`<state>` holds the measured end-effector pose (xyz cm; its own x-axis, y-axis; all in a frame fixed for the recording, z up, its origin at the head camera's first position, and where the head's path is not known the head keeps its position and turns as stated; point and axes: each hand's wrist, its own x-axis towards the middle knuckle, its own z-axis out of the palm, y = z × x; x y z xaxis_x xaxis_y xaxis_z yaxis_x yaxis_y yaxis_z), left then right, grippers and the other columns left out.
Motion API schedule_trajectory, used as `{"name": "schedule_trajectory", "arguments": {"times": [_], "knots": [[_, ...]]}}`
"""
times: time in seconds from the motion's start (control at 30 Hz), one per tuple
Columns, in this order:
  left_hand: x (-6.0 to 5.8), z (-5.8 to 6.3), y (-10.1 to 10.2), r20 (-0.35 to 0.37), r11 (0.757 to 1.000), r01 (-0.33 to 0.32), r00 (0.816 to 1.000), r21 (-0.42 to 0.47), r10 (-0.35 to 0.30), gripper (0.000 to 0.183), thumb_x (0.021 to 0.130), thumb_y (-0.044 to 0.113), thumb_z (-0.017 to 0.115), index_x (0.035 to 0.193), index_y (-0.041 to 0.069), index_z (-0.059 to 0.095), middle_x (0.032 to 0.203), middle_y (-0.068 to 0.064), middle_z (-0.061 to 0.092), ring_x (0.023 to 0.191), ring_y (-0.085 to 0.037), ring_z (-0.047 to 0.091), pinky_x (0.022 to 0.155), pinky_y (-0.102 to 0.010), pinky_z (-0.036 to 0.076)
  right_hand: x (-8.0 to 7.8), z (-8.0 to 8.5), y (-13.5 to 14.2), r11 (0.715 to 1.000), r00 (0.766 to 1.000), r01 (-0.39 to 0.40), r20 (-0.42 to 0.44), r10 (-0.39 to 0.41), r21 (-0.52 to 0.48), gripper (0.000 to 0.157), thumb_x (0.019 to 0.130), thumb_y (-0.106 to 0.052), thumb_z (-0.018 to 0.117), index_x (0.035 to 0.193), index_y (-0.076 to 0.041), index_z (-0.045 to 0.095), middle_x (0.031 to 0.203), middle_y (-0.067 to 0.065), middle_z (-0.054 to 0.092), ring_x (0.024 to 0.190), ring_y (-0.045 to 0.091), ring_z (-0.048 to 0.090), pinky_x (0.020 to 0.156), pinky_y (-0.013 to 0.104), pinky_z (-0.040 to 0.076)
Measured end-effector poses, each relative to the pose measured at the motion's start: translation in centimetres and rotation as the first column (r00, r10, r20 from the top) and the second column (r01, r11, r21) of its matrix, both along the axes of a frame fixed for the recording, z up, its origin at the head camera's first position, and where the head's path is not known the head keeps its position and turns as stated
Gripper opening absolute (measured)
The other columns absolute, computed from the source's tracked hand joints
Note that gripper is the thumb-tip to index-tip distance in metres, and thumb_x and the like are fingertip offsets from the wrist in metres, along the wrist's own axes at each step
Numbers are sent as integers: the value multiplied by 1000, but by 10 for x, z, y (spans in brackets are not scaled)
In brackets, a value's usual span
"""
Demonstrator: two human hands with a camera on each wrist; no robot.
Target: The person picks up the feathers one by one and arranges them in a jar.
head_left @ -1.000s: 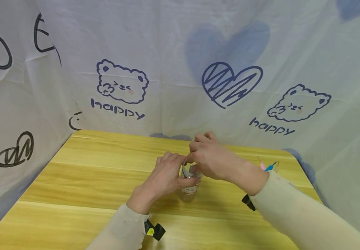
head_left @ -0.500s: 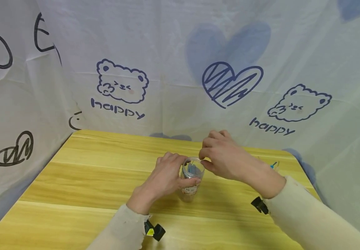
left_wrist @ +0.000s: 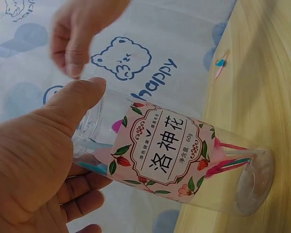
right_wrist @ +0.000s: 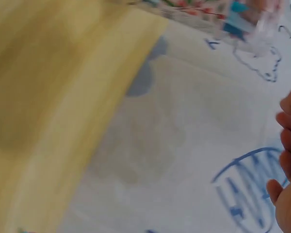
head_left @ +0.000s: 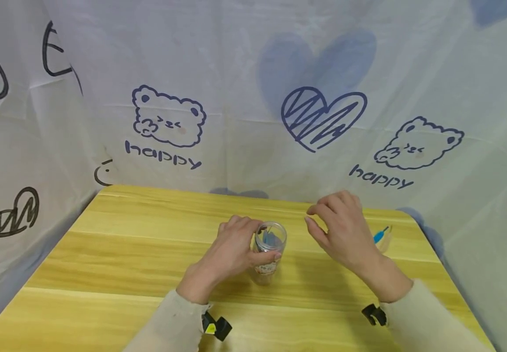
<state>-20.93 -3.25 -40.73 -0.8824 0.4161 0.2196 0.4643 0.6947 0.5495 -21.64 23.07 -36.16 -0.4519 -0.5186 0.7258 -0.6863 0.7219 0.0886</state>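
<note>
A clear, lidless jar stands upright on the table, with my left hand gripping it near its mouth. The left wrist view shows its pink flowered label and slender pink and teal sticks inside. From above, blue-grey ends show below the rim. To the right of the jar, my right hand hovers with fingers loosely bent and nothing between them. Just beyond its wrist lies a small blue piece with a thin tip, partly hidden by the arm.
The wood-grain table reaches back to a pale cloth printed with bears and hearts. More of this cloth hangs along the left and right sides. Black camera mounts sit at both wrists.
My right hand has left the jar's mouth and moved right, its fingers loosening. The left hand keeps its grip on the jar, which has stayed in place.
</note>
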Motion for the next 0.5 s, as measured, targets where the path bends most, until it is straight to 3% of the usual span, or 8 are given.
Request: {"name": "schedule_trajectory", "arguments": {"times": [0.23, 0.5], "knots": [[1, -2, -1, -1, 1000, -1, 1000, 7, 1, 74, 84, 59, 84, 139, 13, 66, 124, -2, 72, 114, -23, 56, 100, -45, 39, -1, -40, 28, 982, 994, 109, 22, -107, -151, 18, 94, -20, 67, 97, -2, 71, 92, 14, 64, 93, 39, 54, 81, 55, 39], [1, -2, -1, -1, 1000, 0, 1000, 5, 0, 74, 85, 59, 84, 139, 13, 66, 125, -1, 71, 116, -23, 56, 101, -45, 38, -9, -71, 84, 949, 970, 243, 34, -241, -199, 15, 91, -12, 69, 95, 2, 70, 92, 19, 63, 88, 46, 54, 75, 58, 38]]}}
